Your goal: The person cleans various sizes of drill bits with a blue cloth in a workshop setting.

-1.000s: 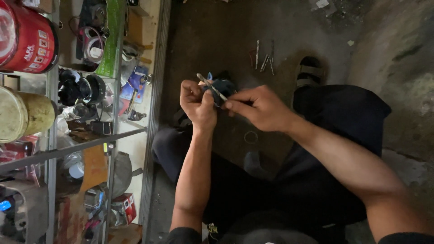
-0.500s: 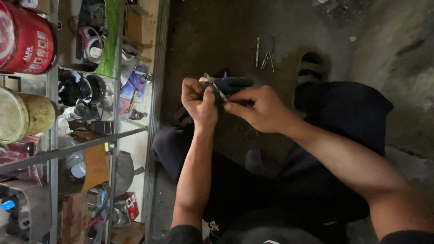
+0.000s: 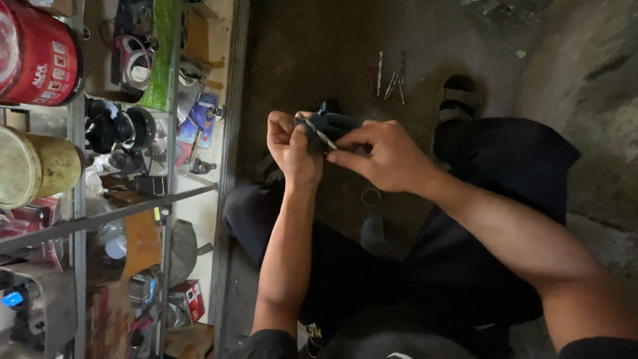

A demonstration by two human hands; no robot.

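My left hand point(image 3: 287, 147) and my right hand point(image 3: 379, 156) meet over my lap. Between them is a small dark blue part point(image 3: 332, 123), gripped by my left fingers. My right thumb and forefinger pinch a thin metal tool point(image 3: 318, 133) whose tip lies against the blue part. Most of the part is hidden by my fingers. I sit with dark trousers on, knees apart, above a dirt floor.
A glass-shelved cabinet point(image 3: 226, 166) stands at the left, packed with a red can point(image 3: 36, 56), a yellowish tin point(image 3: 33, 166) and several small parts. Loose metal bits point(image 3: 389, 80) lie on the floor ahead. A sandalled foot point(image 3: 455, 100) rests beside them. A small ring point(image 3: 371, 196) lies on the floor.
The thin metal tool pointed up and left a second ago; now it lies lower against the blue part. Both hands stayed together and shifted only slightly.
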